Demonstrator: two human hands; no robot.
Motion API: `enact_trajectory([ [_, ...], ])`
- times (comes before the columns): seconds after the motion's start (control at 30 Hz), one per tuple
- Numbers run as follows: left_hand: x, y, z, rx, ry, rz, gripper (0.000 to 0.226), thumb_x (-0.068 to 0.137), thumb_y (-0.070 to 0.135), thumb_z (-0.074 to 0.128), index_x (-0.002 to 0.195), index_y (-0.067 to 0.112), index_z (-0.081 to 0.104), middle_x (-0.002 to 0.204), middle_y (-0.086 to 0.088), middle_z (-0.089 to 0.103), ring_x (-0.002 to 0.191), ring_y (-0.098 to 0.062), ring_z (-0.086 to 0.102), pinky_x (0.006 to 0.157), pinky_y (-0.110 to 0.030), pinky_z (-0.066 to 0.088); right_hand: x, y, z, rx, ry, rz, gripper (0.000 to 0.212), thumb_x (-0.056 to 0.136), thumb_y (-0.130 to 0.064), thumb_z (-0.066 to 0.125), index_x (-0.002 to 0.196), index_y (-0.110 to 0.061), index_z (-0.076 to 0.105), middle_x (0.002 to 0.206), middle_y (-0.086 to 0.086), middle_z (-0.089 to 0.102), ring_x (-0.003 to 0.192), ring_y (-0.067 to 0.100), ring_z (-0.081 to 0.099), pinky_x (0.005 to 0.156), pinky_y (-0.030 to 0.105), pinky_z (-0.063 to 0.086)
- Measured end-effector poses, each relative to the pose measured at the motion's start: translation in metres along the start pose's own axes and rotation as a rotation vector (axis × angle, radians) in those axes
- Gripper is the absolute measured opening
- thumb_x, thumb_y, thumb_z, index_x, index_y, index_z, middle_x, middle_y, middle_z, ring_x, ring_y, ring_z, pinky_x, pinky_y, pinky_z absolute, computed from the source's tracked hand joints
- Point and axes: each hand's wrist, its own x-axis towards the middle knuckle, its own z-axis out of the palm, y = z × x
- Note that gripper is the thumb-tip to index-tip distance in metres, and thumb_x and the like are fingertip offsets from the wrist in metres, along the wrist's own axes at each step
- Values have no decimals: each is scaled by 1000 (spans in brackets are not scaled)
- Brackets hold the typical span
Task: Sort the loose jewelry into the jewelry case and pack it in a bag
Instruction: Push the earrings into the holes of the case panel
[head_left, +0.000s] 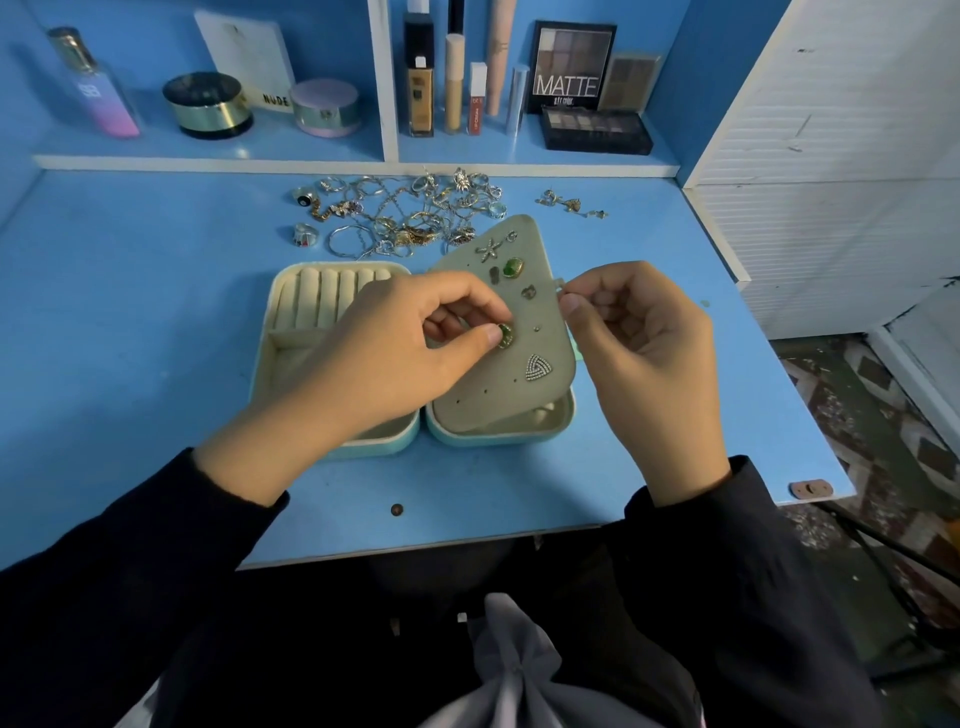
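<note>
A green earring (505, 335) sits against the perforated earring panel (498, 410), pinched between thumb and forefinger of the left hand (395, 353). The right hand (644, 353) pinches the panel's side tab (557, 283), holding the panel tilted above the open jewelry case (384, 449). Loose jewelry (400, 218) lies heaped behind the case on the blue desk (130, 312).

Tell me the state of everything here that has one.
jewelry case, open, both halves lying flat
earring panel, lifted and tilted, several earrings pinned on
lower green earring, pinched by the left hand against the panel
right hand, pinching the panel's tab
ring rolls, visible part holds no rings
loose jewelry, heaped unsorted behind the case
</note>
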Motion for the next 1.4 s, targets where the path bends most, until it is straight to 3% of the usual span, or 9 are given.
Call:
enact_trajectory([
  [0.33, 2, 3, -4, 60, 52, 22, 13, 82, 20, 77, 87, 31, 74, 79, 22, 69, 73, 1, 60, 72, -14, 48, 1, 0, 2, 15, 10, 11, 8, 89, -1, 63, 84, -7, 64, 80, 6, 69, 71, 10, 61, 67, 18, 47],
  [0.47, 9, 13, -14, 183, 64, 95, 22, 76, 21, 82, 95, 29, 73, 86, 23, 67, 85, 3, 56, 76, -1, 38, 3, -2, 3, 33, -1, 13, 7, 89, -1, 63, 85, -6, 65, 80, 7, 68, 70, 11, 59, 66, 18, 46],
  [0.6, 21, 12, -25, 270, -6, 223, 43, 72, 23, 85, 112, 26, 70, 105, 12, 68, 97, -3, 59, 90, -13, 44, 4, -6, 4, 69, -6, 28, 9, 88, -2, 65, 84, -10, 65, 83, 12, 70, 74, 14, 62, 68, 21, 49],
  [0.83, 32, 14, -42, 401, -103, 438, 58, 75, 26, 82, 130, 21, 63, 135, 12, 58, 127, 0, 49, 110, -17, 35, 4, -15, 8, 190, -47, 82, 6, 89, -3, 65, 86, -8, 66, 88, 17, 71, 79, 21, 65, 75, 30, 53],
  [1.07, 35, 9, -56, 425, -155, 557, 50, 80, 26, 78, 127, 16, 65, 131, 6, 61, 124, -6, 54, 107, -27, 42, 5, -15, 15, 342, -120, 127, 3, 86, -11, 66, 89, -10, 66, 91, 12, 73, 83, 20, 65, 81, 34, 53],
  [1.23, 30, 2, -60, 412, -74, 609, 46, 80, 23, 79, 123, 10, 66, 127, -1, 63, 121, -10, 56, 107, -30, 43, 3, -8, 22, 491, -157, 205, 5, 83, -13, 66, 88, -11, 66, 88, 12, 69, 78, 19, 59, 77, 29, 47],
  [1.4, 22, -10, -59, 402, 31, 643, 44, 81, 20, 80, 121, 7, 66, 126, -4, 63, 121, -13, 57, 108, -27, 40, 0, 4, 30, 505, -169, 274, 4, 82, -14, 66, 86, -12, 65, 78, 3, 63, 70, 15, 52, 72, 32, 39],
])
